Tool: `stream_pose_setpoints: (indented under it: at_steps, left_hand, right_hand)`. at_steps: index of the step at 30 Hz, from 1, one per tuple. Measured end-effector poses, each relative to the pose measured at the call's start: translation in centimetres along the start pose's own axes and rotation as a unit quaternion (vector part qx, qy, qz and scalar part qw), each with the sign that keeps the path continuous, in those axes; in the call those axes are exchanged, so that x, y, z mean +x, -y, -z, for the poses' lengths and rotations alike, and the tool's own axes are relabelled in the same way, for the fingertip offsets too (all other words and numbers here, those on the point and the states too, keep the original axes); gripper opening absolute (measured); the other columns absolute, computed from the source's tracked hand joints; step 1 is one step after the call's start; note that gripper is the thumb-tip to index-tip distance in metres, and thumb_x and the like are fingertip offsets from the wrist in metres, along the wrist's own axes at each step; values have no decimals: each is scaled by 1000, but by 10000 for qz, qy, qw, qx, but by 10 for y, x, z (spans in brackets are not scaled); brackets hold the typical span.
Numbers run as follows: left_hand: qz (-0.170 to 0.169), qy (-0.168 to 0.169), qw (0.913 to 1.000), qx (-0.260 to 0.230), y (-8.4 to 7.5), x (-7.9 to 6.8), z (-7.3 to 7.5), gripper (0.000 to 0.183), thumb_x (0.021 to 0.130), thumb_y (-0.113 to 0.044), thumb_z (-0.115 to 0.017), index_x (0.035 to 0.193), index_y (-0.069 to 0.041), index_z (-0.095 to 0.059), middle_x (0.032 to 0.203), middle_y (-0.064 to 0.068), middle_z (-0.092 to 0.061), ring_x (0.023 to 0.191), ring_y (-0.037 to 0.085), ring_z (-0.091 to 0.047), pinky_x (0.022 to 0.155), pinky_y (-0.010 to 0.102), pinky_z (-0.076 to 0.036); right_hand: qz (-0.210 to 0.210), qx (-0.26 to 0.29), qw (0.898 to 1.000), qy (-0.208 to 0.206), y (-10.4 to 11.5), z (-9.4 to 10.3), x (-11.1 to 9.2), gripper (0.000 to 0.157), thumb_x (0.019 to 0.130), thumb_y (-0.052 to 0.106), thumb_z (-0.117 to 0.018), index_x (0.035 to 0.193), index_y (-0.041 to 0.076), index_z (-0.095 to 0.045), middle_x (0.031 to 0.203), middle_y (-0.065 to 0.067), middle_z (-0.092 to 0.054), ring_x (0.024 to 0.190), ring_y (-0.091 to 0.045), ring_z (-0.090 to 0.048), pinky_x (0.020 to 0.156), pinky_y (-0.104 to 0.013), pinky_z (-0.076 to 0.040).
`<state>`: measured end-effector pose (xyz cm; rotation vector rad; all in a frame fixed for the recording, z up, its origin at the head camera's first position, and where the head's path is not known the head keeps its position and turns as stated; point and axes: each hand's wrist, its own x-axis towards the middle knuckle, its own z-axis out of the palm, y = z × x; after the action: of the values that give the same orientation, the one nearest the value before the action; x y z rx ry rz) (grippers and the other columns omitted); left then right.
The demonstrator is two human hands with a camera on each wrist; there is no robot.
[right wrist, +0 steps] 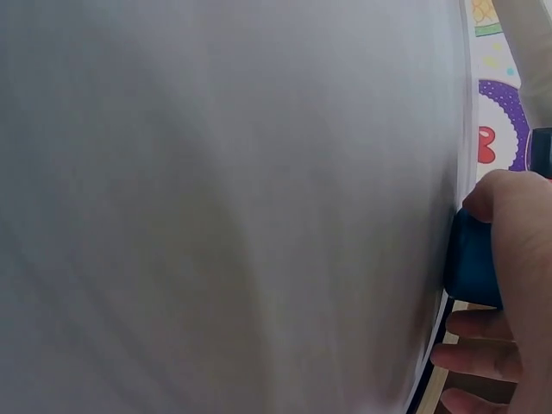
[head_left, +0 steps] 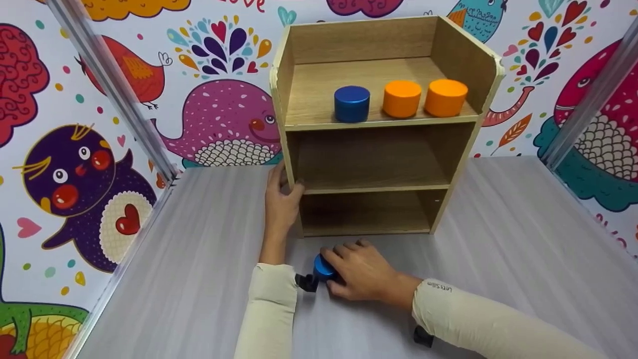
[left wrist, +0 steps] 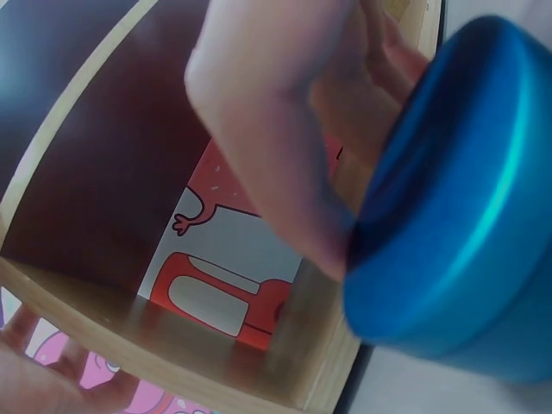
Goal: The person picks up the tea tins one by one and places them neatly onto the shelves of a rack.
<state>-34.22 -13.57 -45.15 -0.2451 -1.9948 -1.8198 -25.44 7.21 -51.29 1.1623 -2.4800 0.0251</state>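
Note:
My right hand (head_left: 366, 271) grips a short blue cylinder (head_left: 324, 268) in front of the wooden shelf unit (head_left: 371, 190), thumb on the near side and fingers over the far side. Large in the left wrist view, the held cylinder (left wrist: 457, 216) shows a smooth, shiny surface. In the right wrist view, part of the same cylinder (right wrist: 473, 259) is hidden behind the hand. My left hand (head_left: 281, 199) holds the unit's left side panel, thumb at the front edge and fingers along the outer face.
On the top shelf stand another blue cylinder (head_left: 352, 104) and two orange cylinders (head_left: 401, 99), (head_left: 446, 98). Two lower compartments open toward me. The unit stands on a grey table (head_left: 209, 279), with cartoon-printed walls (head_left: 219, 119) behind and at the sides.

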Motion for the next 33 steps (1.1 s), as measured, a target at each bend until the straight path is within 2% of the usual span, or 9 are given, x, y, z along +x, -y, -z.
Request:
stream_pose_setpoints:
  at_steps: [20, 28, 33]
  left_hand:
    - [-16, 44, 10000, -65, -1, 0, -1, 63, 94, -12, -64, 154, -15, -44, 142, 11, -50, 131, 28, -54, 106, 53, -47]
    - [-22, 16, 10000, 64, -1, 0, 0, 62, 95, -12, -63, 154, -16, -45, 141, 9, -50, 127, 26, -54, 104, 52, -48]
    - [-64, 28, 10000, 32, -1, 0, 0, 63, 94, -12, -62, 154, -16, -45, 138, 10, -51, 125, 25, -55, 101, 51, -49]
  right_hand:
    - [-581, 751, 9948, 373, 0, 6, 3, 58, 84, 50, -69, 128, 14, -60, 106, -2, -71, 93, -20, -70, 80, -47, -57]
    - [-859, 966, 9910, 361, -4, 21, 11, 55, 85, 49, -68, 126, 14, -60, 103, -1, -69, 89, -18, -67, 73, -42, -57]
    - [-985, 995, 9899, 210, -9, 33, 17, 55, 85, 51, -68, 126, 15, -60, 104, -1, -69, 91, -19, -67, 75, -43, -57]
